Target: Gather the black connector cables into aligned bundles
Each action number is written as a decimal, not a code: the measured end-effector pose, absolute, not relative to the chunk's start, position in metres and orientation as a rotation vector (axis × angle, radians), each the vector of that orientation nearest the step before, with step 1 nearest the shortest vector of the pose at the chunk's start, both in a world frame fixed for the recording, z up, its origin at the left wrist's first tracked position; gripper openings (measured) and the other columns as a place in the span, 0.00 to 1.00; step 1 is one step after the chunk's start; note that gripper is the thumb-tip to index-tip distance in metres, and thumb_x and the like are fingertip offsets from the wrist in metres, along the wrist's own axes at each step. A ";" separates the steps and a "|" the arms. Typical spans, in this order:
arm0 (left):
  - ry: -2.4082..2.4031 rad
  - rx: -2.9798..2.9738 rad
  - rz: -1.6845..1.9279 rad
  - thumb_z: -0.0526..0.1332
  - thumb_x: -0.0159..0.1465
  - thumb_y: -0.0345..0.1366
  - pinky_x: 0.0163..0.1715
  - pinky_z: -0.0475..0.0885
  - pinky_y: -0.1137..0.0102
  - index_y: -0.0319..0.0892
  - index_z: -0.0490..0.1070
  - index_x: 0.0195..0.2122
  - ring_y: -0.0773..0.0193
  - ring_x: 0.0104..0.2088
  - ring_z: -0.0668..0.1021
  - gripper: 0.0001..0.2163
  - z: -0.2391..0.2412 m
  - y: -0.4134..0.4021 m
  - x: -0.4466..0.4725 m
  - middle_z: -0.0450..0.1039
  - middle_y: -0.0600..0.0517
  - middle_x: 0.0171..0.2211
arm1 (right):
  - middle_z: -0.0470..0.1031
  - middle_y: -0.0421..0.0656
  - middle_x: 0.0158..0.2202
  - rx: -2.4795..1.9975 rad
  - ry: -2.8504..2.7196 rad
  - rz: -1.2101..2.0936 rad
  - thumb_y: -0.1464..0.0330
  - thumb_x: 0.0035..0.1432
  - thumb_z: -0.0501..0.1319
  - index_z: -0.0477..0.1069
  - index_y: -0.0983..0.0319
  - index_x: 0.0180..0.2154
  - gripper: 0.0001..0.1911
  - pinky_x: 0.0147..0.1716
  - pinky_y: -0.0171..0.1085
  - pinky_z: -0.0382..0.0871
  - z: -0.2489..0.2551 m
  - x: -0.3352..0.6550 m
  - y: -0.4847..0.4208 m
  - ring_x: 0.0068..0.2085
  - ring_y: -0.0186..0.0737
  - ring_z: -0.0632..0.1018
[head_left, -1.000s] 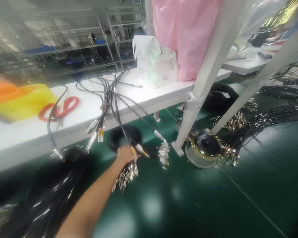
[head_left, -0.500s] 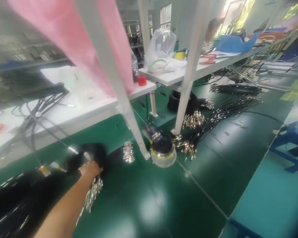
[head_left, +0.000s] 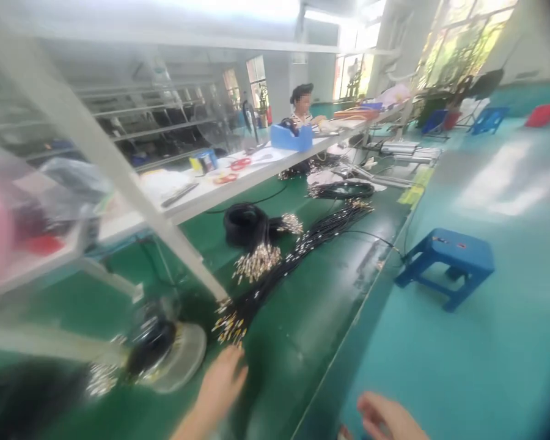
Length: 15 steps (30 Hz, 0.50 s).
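My left hand (head_left: 222,379) reaches forward over the green floor, thumb apart from the fingers, with nothing visible in it. Just beyond its fingertips are the metal connector ends (head_left: 231,325) of a long bundle of black cables (head_left: 297,250) stretched along the floor. At the bottom edge my right hand (head_left: 389,418) is partly in view, fingers loosely bent and apart, holding nothing. To the left of my left hand stands a round clear container (head_left: 190,360) with black stuff on top, blurred. A coiled black cable bundle (head_left: 245,224) with many metal ends lies behind the long bundle.
A white workbench (head_left: 183,211) with slanting legs runs along the left, bearing a blue holder (head_left: 291,137) and red-handled tools (head_left: 241,164). A co-worker (head_left: 302,104) is at its far end. A blue stool (head_left: 458,250) stands right. Another cable coil (head_left: 341,190) lies farther back.
The view has swung right and forward along the bench. My left hand has left the black cable coil on the left and now reaches toward the long bundle. My right hand has come into view.
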<state>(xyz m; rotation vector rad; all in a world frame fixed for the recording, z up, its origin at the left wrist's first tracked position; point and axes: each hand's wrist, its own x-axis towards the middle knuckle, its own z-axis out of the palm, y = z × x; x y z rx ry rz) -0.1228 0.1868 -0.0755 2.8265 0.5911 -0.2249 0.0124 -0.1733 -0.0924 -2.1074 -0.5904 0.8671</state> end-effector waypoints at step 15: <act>0.821 2.650 -0.525 0.53 0.57 0.36 0.52 0.67 0.64 0.38 0.63 0.55 0.54 0.52 0.75 0.23 -0.126 0.222 0.058 0.72 0.42 0.52 | 0.78 0.44 0.33 -1.616 0.033 0.984 0.65 0.46 0.66 0.74 0.63 0.36 0.13 0.38 0.38 0.71 -0.104 0.290 -0.151 0.35 0.40 0.77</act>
